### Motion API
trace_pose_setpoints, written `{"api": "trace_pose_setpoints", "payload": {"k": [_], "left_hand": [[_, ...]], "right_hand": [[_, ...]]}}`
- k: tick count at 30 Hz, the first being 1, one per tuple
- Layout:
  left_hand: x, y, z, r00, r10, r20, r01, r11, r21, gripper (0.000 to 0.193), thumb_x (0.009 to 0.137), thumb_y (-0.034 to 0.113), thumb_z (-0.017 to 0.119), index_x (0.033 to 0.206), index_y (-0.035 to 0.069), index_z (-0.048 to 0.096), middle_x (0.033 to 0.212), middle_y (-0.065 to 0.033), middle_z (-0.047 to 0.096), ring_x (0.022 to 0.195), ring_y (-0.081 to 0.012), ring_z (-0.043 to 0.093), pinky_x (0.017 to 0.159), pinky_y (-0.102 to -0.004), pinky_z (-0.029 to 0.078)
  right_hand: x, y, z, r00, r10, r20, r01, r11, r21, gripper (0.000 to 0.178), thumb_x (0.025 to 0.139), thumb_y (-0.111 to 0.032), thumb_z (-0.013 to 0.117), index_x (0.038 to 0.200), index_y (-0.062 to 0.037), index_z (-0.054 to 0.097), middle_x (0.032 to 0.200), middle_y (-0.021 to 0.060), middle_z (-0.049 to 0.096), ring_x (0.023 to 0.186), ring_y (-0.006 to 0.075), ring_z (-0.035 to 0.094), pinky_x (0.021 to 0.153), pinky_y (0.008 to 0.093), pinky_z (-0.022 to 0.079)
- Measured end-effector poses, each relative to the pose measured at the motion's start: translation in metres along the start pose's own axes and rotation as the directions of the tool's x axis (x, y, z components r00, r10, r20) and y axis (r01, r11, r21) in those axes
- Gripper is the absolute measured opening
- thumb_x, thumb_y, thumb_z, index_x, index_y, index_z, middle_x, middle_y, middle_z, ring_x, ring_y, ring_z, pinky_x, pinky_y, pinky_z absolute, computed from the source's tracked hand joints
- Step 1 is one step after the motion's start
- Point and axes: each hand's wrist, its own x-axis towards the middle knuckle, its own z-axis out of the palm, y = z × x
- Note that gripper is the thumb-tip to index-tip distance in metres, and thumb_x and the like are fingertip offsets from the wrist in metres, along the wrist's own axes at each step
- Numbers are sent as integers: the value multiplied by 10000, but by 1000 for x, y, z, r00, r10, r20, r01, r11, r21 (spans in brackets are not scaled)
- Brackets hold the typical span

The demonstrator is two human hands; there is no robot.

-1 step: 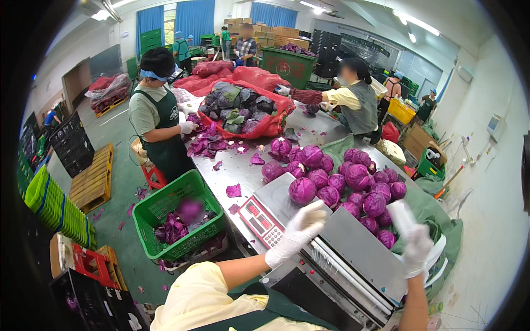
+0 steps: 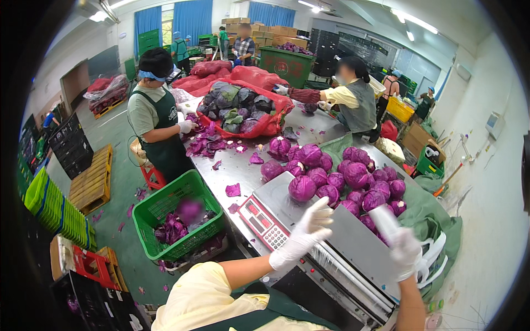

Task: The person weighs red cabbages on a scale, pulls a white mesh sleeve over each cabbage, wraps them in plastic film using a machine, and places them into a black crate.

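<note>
My left hand, in a white glove, hovers above the wrapping machine with its fingers apart and nothing in them. In the same kind of glove, my right hand is closed around a pale, cylinder-like object, blurred by motion, over the machine's right side. Just beyond both hands lies a heap of trimmed purple cabbages on the metal table. Left of the machine, a scale with a red-and-white keypad panel stands near my left hand; its steel plate is close to the nearest cabbage.
A green basket with cabbage leaves stands left of the table. Farther back, a red mesh sack bulges with untrimmed cabbages. Two co-workers stand at the table's sides. Green cloth and white bag handles hang at the right.
My right hand has swung left and slightly downward with the pale object, which tilts more to the left. My left hand has shifted a little right, its fingers more spread.
</note>
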Motion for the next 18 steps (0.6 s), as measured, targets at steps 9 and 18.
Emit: {"api": "trace_pose_setpoints", "payload": {"k": [9, 18], "left_hand": [[-38, -8, 47, 990, -137, -33, 138, 990, 41, 195, 947, 77, 587, 1107, -22, 639, 1138, -61, 634, 1015, -112, 589, 918, -263, 458], [-67, -23, 36, 952, -299, -69, 297, 954, -27, 269, 931, 83, 613, 1187, 12, 573, 997, -31, 638, 867, -80, 587, 795, -223, 482]], "right_hand": [[-59, -92, 27, 969, 161, 187, -204, 949, 241, 90, 913, -154, 586, 873, -76, 569, 615, 127, 585, 543, 331, 612, 502, 414, 469], [-106, -104, 25, 792, 33, 609, -563, 424, 709, 295, 989, -293, 514, 1100, -28, 583, 836, 53, 656, 731, 228, 630, 677, 328, 488]]}}
